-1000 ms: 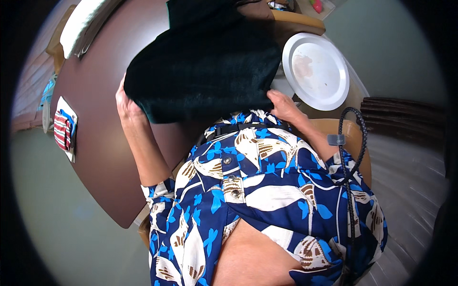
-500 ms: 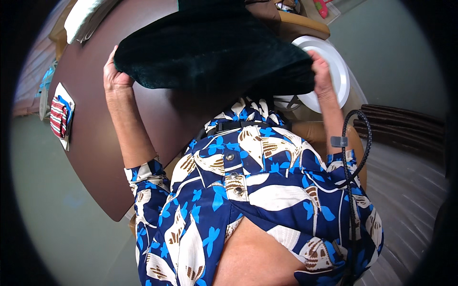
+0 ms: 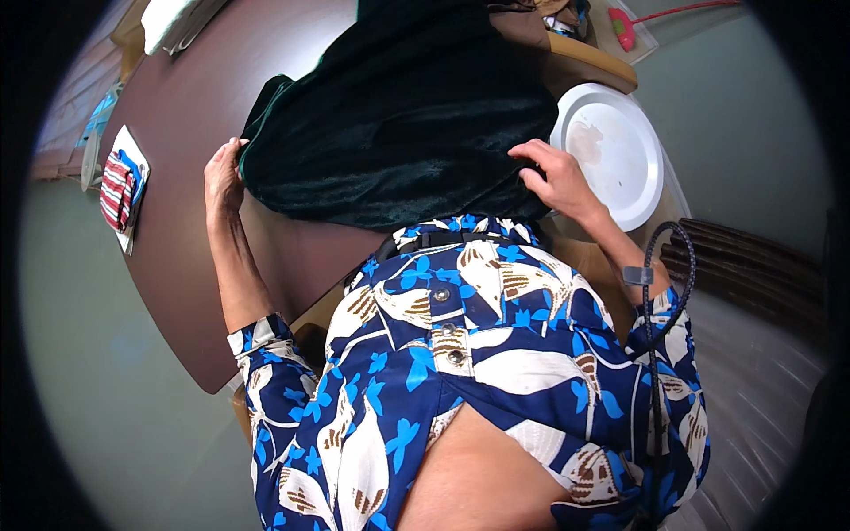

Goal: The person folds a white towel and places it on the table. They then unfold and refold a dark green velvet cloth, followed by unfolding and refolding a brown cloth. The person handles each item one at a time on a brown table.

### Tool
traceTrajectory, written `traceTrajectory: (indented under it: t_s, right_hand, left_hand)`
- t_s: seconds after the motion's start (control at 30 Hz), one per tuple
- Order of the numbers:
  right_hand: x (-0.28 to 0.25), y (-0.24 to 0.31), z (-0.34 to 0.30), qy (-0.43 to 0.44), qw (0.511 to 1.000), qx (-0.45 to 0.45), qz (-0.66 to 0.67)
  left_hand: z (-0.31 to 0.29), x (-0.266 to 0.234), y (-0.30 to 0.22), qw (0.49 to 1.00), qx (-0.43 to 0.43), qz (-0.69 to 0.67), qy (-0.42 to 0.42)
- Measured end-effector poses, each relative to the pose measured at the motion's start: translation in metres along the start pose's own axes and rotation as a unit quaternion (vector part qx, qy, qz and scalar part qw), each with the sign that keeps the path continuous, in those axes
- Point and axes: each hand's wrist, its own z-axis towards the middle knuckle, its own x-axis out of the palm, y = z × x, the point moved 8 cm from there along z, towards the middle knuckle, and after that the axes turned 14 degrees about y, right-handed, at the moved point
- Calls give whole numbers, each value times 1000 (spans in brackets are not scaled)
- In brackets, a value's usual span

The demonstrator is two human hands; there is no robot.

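A dark green velvet cloth (image 3: 398, 133) lies spread over the brown table, its near edge close to my waist. At the cloth's left edge my left hand (image 3: 224, 177) is closed, with its fingertips pinching the border. My right hand (image 3: 562, 184) hovers at the near right part of the cloth, fingers and thumb apart and curved, nothing gripped between them. Under the cloth's far folds, what it covers is hidden.
The brown table (image 3: 177, 265) curves along my left. On it lie a striped red and white folded cloth (image 3: 117, 190) and a white bundle (image 3: 173, 19). To the right stands a white round lid or basin (image 3: 620, 159), beside a tan chair arm (image 3: 591, 62).
The cloth has come down from a raised, stretched position onto the table, nearer to me. My right hand has let go of its corner and moved left; my left hand has come lower.
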Motion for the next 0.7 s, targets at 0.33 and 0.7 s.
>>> traceTrajectory:
  t_s: [0.33, 0.7]
  right_hand:
    - [31, 24, 50, -16, 992, -84, -93]
    - [-45, -11, 58, -164, 921, -23, 352]
  left_hand:
    - [-53, 49, -15, 907, 187, 375, -34]
    - [-50, 45, -75, 944, 297, -144, -1]
